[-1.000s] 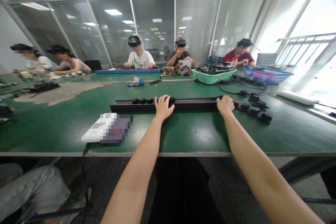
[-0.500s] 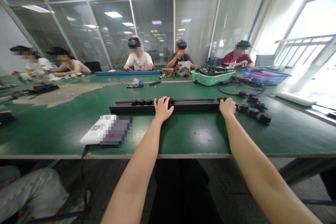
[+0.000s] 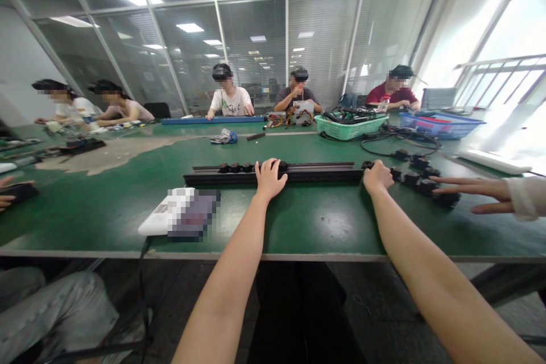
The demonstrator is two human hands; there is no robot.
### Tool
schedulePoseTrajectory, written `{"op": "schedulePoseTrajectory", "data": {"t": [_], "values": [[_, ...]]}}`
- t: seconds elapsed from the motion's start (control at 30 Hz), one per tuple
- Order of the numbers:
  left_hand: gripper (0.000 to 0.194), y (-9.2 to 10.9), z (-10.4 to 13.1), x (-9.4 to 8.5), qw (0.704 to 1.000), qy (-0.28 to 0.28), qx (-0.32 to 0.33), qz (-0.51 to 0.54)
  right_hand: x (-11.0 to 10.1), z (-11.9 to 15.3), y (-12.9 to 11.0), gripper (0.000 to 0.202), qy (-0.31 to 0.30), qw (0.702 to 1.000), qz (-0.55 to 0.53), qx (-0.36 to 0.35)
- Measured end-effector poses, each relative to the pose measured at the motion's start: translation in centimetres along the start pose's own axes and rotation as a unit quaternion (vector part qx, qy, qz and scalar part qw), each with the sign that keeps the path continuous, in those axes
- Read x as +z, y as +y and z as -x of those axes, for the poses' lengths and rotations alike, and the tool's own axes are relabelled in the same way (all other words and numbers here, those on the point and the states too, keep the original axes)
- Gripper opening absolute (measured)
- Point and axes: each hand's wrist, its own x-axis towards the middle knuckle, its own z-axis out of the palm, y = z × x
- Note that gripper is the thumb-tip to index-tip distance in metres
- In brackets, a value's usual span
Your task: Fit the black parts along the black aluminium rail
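A long black rail (image 3: 222, 180) lies crosswise on the green table, with a thinner strip (image 3: 319, 166) along its far side. Small black blocks (image 3: 235, 168) sit in a row between them, left of my left hand (image 3: 270, 178). That hand rests over the rail with its fingers apart; another dark block shows just beyond the fingers. At the rail's right end my right hand (image 3: 379, 176) is closed round a small black block (image 3: 367, 165), mostly hidden by the fingers. Several similar blocks (image 3: 410, 178) lie to its right.
A co-worker's hand (image 3: 490, 193) reaches in from the right over the loose blocks. A white device (image 3: 164, 213) lies at front left. Farther back are a green basket (image 3: 352, 129) of cables, a blue basket (image 3: 460, 129) and a crumpled cloth (image 3: 224, 136). Several people sit opposite.
A co-worker's hand has come in from the right, over the loose black blocks. My hands keep their places on the rail and block; the whole view has shifted slightly.
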Motion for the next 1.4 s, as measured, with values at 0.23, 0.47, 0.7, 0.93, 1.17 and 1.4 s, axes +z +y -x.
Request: {"op": "schedulePoseTrajectory", "data": {"t": [0.23,0.47,0.7,0.93,1.17,1.4], "values": [[0.053,0.0,-0.1,0.0,1.000,0.000,0.000,0.003,-2.0,0.4,-1.0,0.056,-0.046,0.999,0.009,-0.012],[0.050,0.1,0.0,0.0,1.000,0.013,0.001,0.007,-3.2,5.6,-5.9,0.041,-0.063,0.971,0.017,-0.229],[0.052,0.0,0.1,0.0,1.000,0.021,-0.002,0.003,0.4,12.4,-13.9,0.036,-0.168,0.883,0.032,-0.438],[0.057,0.2,0.3,-0.5,1.000,0.005,-0.001,0.006,2.2,15.1,-16.2,0.035,-0.143,0.906,0.048,-0.394],[0.054,0.3,0.2,-0.3,1.000,0.007,0.001,0.003,2.8,15.0,-15.6,0.035,-0.130,0.908,0.034,-0.397],[0.050,0.1,0.1,-0.1,1.000,0.000,0.001,0.001,2.8,15.0,-15.9,0.035,-0.137,0.916,0.026,-0.375]]}}
